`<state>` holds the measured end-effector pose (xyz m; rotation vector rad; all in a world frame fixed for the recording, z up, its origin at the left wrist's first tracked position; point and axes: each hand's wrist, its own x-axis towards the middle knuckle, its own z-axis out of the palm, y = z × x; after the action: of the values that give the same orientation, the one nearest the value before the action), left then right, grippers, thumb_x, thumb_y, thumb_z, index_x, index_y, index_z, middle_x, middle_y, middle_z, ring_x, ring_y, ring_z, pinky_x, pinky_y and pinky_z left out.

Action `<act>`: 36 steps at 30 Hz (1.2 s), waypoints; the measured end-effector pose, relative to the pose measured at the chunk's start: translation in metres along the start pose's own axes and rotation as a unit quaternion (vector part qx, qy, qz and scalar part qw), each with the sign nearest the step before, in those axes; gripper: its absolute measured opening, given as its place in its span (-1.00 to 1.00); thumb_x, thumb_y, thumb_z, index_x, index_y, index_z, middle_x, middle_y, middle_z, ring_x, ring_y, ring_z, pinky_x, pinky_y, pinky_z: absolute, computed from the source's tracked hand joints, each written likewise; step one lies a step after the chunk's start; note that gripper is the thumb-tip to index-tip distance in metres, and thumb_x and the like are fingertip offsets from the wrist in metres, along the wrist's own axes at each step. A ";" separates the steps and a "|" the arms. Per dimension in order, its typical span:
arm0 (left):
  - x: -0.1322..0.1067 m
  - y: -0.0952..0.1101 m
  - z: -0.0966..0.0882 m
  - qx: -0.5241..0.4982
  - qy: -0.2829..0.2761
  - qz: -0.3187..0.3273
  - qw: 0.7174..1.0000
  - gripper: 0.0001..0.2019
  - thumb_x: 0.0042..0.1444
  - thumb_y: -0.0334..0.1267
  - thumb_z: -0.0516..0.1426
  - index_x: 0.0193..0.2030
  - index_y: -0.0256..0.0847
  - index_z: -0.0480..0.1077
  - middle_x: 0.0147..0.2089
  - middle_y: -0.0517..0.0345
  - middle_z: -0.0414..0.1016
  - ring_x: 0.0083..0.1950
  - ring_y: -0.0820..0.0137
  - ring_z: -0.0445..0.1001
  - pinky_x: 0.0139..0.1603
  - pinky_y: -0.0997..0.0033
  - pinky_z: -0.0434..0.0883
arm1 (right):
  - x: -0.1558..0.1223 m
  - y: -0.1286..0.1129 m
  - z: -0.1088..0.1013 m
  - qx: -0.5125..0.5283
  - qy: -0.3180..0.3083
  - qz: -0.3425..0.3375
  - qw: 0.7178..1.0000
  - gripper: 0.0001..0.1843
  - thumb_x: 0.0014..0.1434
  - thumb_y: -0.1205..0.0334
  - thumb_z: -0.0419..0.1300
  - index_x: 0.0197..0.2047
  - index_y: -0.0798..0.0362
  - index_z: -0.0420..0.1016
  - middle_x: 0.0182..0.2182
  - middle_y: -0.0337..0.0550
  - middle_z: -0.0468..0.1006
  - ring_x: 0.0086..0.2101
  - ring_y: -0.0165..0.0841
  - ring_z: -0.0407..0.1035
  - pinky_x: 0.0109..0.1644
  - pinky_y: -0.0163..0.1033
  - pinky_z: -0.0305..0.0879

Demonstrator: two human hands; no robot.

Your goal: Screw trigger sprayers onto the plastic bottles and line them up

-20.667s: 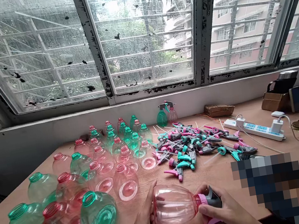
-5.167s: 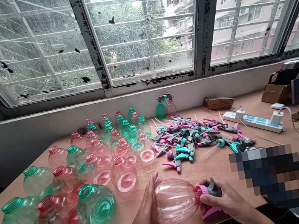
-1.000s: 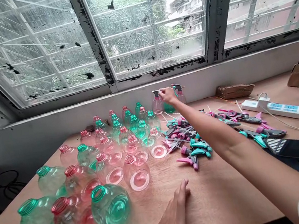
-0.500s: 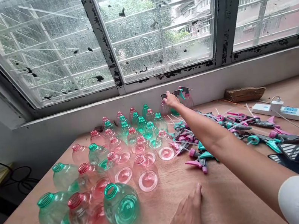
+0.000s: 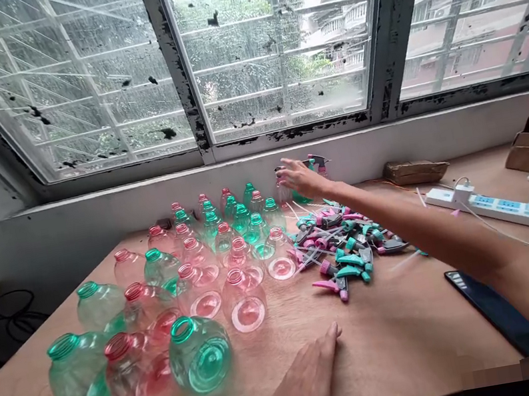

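Now that the clear pink plastic spray bottle (image 5: 283, 193) stands released at the back wall (image 5: 145, 211), the right hand (image 5: 299, 178) spreads empty beside it; the left hand (image 5: 306, 387) lies flat on the wooden table (image 5: 409, 336).

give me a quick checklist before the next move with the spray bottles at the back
1. Right hand open: ok, fingers spread at the finished spray bottles by the wall; contact cannot tell.
2. Finished spray bottles upright: cannot tell, the hand covers most of them.
3. Left hand empty: ok, flat on the table.
4. An open bottle close by: ok, a green bottle lies on its side just left of the left hand.
5. Trigger heads available: ok, piled below the right forearm.
6. Power strip apart from the arm: ok, it lies off to the right.
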<state>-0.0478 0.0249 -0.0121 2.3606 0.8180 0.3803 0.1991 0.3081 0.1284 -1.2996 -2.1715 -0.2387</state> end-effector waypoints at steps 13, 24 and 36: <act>-0.002 0.031 -0.015 -0.005 0.067 -0.062 0.996 -0.15 0.18 -0.12 0.28 0.51 0.12 -0.08 0.51 0.03 0.17 0.47 0.00 0.23 0.42 -0.19 0.27 | -0.183 -0.125 -0.049 0.057 0.002 -0.112 0.992 -0.77 0.44 0.40 -0.03 -0.06 0.06 0.44 -0.26 -0.02 0.66 -0.21 -0.16 0.52 -0.01 0.00 0.41; 0.007 0.035 -0.019 -0.048 0.104 -0.025 0.993 -0.62 0.31 -0.26 0.16 0.24 0.09 0.40 0.21 0.14 0.59 0.21 0.18 0.54 0.28 0.13 0.49 | -0.294 -0.146 -0.008 0.097 -0.063 0.031 0.993 -0.28 0.39 0.34 0.08 0.50 -0.08 -0.11 0.40 0.20 0.21 0.36 0.01 0.12 0.27 0.23 0.35; 0.016 0.018 -0.008 -0.013 0.405 -0.119 0.907 -0.36 0.34 -0.13 0.12 0.45 0.01 -0.09 0.53 -0.08 -0.04 0.54 0.03 -0.05 0.50 -0.27 -0.01 | -0.297 -0.137 -0.012 0.201 -0.079 0.004 0.976 -0.50 0.41 0.41 0.00 0.34 -0.14 0.23 0.15 -0.03 0.57 0.14 -0.08 0.42 0.23 0.19 0.39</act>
<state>-0.0305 0.0272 0.0063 2.0044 1.4326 1.2970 0.1912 0.0126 -0.0112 -1.1248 -2.1952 0.3055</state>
